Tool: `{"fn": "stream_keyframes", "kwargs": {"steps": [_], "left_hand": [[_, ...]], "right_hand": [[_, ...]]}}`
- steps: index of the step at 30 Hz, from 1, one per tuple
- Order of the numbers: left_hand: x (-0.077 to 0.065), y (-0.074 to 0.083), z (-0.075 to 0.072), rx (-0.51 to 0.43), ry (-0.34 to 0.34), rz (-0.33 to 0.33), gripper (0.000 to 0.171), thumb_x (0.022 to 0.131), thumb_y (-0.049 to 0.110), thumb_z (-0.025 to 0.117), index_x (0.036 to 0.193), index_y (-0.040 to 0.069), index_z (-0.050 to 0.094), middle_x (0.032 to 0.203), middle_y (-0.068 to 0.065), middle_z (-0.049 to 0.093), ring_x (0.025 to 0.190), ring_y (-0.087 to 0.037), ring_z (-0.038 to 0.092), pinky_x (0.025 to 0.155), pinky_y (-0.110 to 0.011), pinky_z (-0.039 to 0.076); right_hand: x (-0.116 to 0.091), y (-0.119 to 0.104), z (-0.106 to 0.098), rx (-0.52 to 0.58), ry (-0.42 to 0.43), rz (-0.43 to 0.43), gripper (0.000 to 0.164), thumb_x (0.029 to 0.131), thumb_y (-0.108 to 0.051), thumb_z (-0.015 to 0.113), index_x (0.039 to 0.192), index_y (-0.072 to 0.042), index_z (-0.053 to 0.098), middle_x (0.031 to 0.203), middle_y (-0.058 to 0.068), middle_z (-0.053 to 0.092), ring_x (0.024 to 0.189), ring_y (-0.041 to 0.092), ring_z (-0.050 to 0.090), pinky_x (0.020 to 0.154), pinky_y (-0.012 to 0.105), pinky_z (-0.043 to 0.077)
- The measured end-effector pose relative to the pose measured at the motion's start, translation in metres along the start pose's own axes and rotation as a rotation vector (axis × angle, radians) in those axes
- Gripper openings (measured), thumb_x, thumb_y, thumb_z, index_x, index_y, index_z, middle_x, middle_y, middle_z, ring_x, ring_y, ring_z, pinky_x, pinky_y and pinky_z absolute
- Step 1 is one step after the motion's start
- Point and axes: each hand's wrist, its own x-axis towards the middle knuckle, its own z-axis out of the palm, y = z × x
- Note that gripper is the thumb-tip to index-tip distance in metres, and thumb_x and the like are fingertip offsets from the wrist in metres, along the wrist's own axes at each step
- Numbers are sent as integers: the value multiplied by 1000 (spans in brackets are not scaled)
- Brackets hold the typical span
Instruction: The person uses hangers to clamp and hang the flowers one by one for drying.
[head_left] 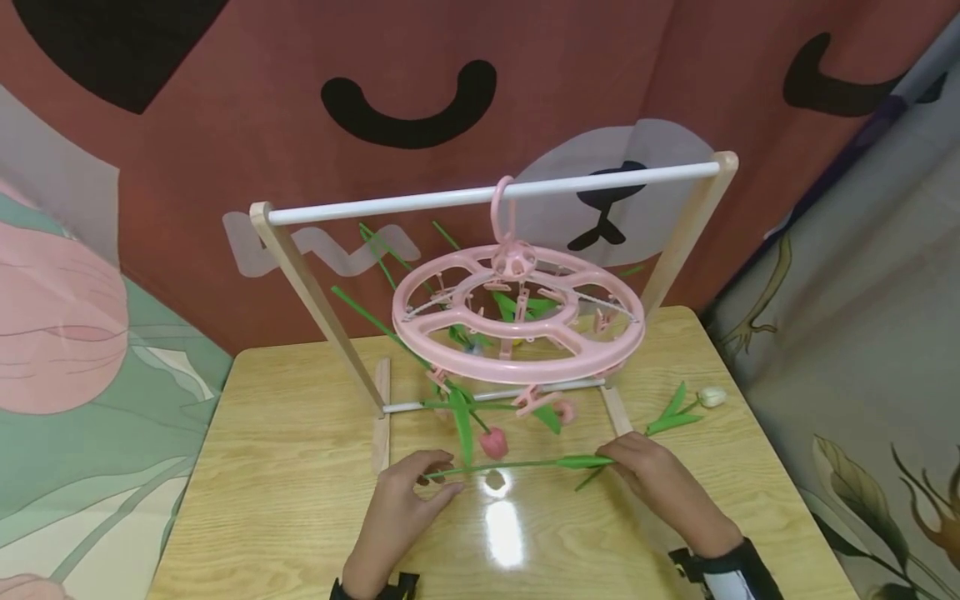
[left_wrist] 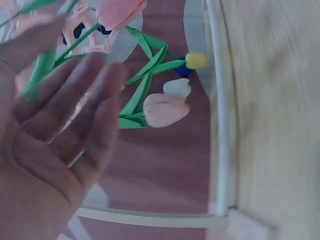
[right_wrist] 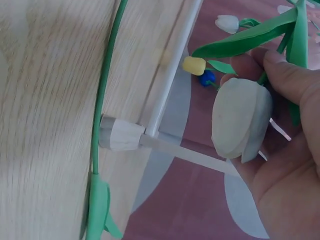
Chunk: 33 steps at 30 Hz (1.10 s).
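Observation:
My right hand [head_left: 660, 479] pinches a white tulip [right_wrist: 242, 120] by its stem just below the bloom, thumb against fingers. Its long green stem and leaves [head_left: 583, 462] stretch sideways over the table toward my left hand [head_left: 408, 508]. There the stem's end lies beside the left fingers, which are loosely bent with the thumb apart. Above both hands hangs a pink round clip hanger [head_left: 517, 367], with several tulips clipped to it. A pink tulip [head_left: 493, 443] droops from the hanger's near side, between the hands.
A wooden stand with a white top bar [head_left: 420, 202] carries the hanger. Another white tulip [head_left: 712, 397] lies on the table [head_left: 262, 517] at the right. Yellow [left_wrist: 196, 60] and blue [right_wrist: 206, 78] tulips hang toward the back. A patterned cloth [head_left: 225, 167] covers the wall behind.

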Motion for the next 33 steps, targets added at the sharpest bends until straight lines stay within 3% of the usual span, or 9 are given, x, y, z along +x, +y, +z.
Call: {"fn": "stream_keyframes", "kwargs": {"steps": [3,8,13,19,22,26,33], "left_hand": [[-2,-6,1,-127,36,13,48,71,4,93,114,6,71,99,-4,78,81,-20,75,69,-30,63],[-4,-4,18,-278,-13,33,43,79,3,87,119,6,72,108,-8,78,88,-25,75,74,-35,65],[1,15,47,-420,-62,49,34,85,5,82,118,2,73,110,-11,77,94,-25,75,78,-36,65],[7,39,81,-546,-5,129,49,86,-5,78,132,-8,63,124,-23,72,108,-28,74,85,-36,65],[7,48,93,-599,54,121,48,85,-12,74,131,-7,63,126,-25,70,115,-29,71,93,-35,62],[6,52,103,-654,133,124,38,86,-18,68,123,-8,67,119,-25,72,113,-29,72,97,-34,61],[9,47,106,-693,198,170,31,84,-25,65,112,-11,70,109,-26,72,104,-29,73,90,-33,63]], "right_hand": [[0,-1,-1,100,5,26,36,75,5,85,102,-18,76,98,-8,74,89,9,69,75,24,60],[7,-11,2,298,15,49,38,82,8,78,106,-21,76,103,-8,75,94,9,71,81,14,57],[15,-26,9,439,32,39,37,84,8,77,108,-20,76,105,-6,76,94,8,71,80,10,56],[22,-43,18,557,40,-4,36,86,7,75,110,-19,75,105,-4,75,91,6,69,75,15,57],[24,-49,22,580,40,-49,36,84,8,75,110,-16,74,107,-2,75,95,9,71,80,17,59],[24,-51,23,577,27,-77,38,81,9,79,112,-13,74,109,-1,75,98,13,73,84,17,60],[25,-35,5,444,71,-37,38,78,-6,88,112,-16,74,112,-3,74,103,16,71,95,12,54]]}}
